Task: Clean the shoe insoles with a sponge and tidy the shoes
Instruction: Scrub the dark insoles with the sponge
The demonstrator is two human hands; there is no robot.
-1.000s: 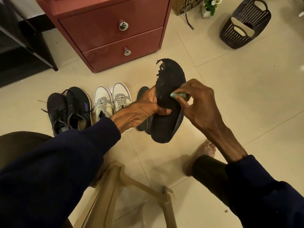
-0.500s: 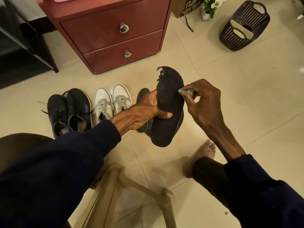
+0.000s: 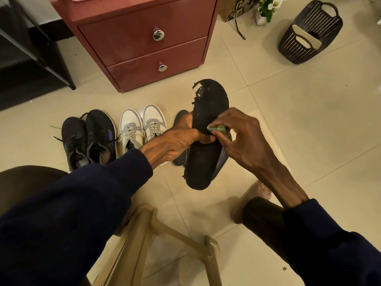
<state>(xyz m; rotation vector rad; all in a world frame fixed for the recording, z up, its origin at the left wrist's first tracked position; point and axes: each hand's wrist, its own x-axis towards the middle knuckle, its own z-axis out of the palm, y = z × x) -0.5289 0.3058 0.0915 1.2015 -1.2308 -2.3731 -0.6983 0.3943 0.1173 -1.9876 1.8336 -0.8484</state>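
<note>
Cream floor tiles [image 3: 288, 120] fill the room, with a red cabinet [image 3: 144, 48] of 2 drawers at the far side and a dark slatted basket [image 3: 309, 32] at the far right. On the floor to the left, 2 pairs stand side by side: black shoes [image 3: 90, 139] and, to their right, white and grey sneakers [image 3: 142, 129]. A black insole [image 3: 208, 166] with a ragged far end is held up in the middle, above the floor. The left grip [image 3: 177, 141] is curled round its left edge, thumb across the face. The right grip [image 3: 243, 139] pinches a small green sponge [image 3: 217, 128] against the insole's middle. A dark second insole [image 3: 180, 116] shows just behind the left grip. A tan plastic stool [image 3: 165, 244] stands near, and a bare foot [image 3: 257, 193] rests to its right.
</note>
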